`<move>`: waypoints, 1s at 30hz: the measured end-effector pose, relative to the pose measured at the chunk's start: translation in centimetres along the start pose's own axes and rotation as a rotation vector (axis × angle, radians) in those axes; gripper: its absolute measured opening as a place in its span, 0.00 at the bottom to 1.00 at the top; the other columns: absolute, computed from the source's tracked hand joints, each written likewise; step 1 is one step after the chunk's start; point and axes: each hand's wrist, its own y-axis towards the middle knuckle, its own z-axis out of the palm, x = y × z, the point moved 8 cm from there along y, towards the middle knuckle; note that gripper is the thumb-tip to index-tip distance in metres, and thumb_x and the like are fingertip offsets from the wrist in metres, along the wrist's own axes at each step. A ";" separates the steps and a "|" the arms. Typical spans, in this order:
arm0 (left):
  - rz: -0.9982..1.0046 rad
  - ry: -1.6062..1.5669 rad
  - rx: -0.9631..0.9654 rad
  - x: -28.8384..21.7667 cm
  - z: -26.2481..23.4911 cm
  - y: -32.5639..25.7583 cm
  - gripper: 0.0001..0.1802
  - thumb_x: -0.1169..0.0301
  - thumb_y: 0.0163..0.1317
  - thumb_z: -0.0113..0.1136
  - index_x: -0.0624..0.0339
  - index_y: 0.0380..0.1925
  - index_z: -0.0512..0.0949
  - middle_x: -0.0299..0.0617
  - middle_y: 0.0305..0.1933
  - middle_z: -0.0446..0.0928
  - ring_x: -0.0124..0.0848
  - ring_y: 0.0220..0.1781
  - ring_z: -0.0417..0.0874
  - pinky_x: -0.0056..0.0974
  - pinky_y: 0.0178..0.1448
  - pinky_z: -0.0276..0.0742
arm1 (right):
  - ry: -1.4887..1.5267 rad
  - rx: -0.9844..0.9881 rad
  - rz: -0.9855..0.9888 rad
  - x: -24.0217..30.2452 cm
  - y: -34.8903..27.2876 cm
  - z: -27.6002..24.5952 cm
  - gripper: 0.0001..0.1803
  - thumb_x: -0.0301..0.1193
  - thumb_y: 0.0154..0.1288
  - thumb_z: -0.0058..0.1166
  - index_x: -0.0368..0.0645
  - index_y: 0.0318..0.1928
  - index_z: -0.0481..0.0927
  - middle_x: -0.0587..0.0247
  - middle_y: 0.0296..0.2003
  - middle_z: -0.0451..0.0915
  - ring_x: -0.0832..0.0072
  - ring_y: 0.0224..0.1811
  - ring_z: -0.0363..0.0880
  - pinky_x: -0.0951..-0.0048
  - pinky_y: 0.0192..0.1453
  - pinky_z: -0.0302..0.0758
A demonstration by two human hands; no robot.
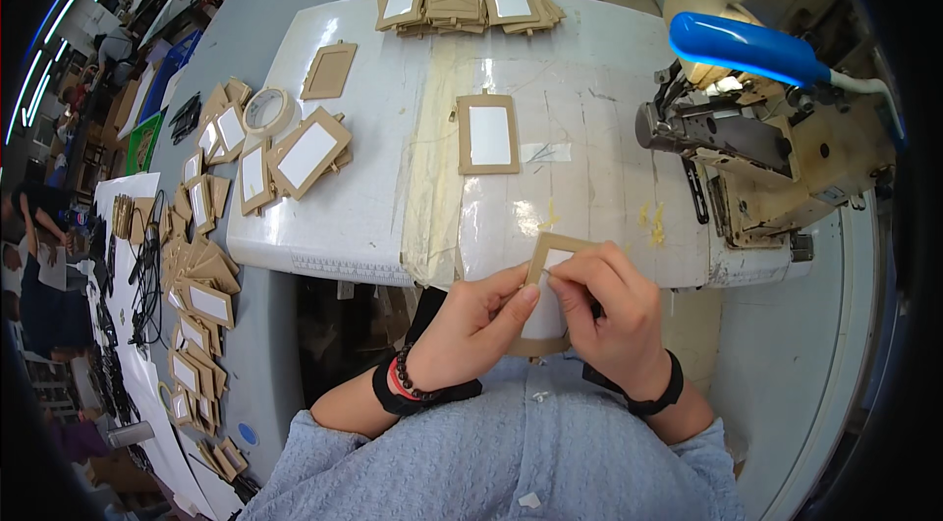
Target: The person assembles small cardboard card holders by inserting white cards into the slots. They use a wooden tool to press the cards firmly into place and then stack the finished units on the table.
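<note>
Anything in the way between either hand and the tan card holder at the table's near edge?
Nothing visible. The left hand grips an edge of the tan card holder; the right hand touches its front. The sewing machine stands off right, clear of both.

White worktable (383, 128), stacked tan frames (455, 2) along far edge, more frames (307, 154) at left, single frame (488, 134) mid-table, sewing machine (722, 143) right

A tan border and plain white centre are shown by the flat rectangular frame in hand (543, 321). The smooth white tabletop (378, 118) is banded by a pale-yellow tape strip (432, 158). Bright blue is seen on the rounded glossy handle (747, 47), light blue on the crinkled fabric shirt (491, 447), black on the round-beaded bracelet (406, 381), cream on the ring-shaped tape roll (267, 130).
</note>
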 end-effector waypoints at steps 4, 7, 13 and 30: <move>-0.003 0.010 0.018 -0.1 -0.1 0.0 0.16 0.71 0.73 0.48 0.65 0.56 0.74 0.25 0.22 0.66 0.13 0.25 0.60 0.24 0.26 0.58 | 0.094 0.027 0.024 -0.2 0.4 0.0 0.05 0.20 0.58 0.60 0.39 0.34 0.78 0.60 0.30 0.77 0.66 0.24 0.79 0.71 0.26 0.75; -0.034 0.058 0.051 -0.8 0.0 -0.2 0.15 0.71 0.73 0.48 0.65 0.54 0.75 0.26 0.22 0.67 0.13 0.26 0.61 0.24 0.27 0.60 | 0.147 0.035 0.021 -0.4 0.5 0.1 0.05 0.21 0.58 0.61 0.38 0.33 0.77 0.59 0.29 0.77 0.67 0.23 0.78 0.72 0.25 0.75; -0.005 0.090 0.088 -1.3 0.1 -0.3 0.18 0.66 0.74 0.48 0.66 0.56 0.75 0.24 0.25 0.69 0.12 0.27 0.63 0.22 0.29 0.61 | 0.131 0.058 -0.068 -0.4 0.6 0.2 0.07 0.23 0.57 0.63 0.39 0.33 0.77 0.59 0.27 0.77 0.67 0.22 0.78 0.72 0.24 0.74; -0.081 0.018 0.099 -0.5 0.6 0.2 0.19 0.67 0.75 0.46 0.70 0.57 0.73 0.31 0.37 0.77 0.14 0.38 0.71 0.23 0.39 0.71 | -0.105 0.016 -0.085 0.8 0.0 -0.6 0.07 0.24 0.57 0.62 0.40 0.35 0.78 0.62 0.32 0.78 0.65 0.25 0.80 0.70 0.25 0.76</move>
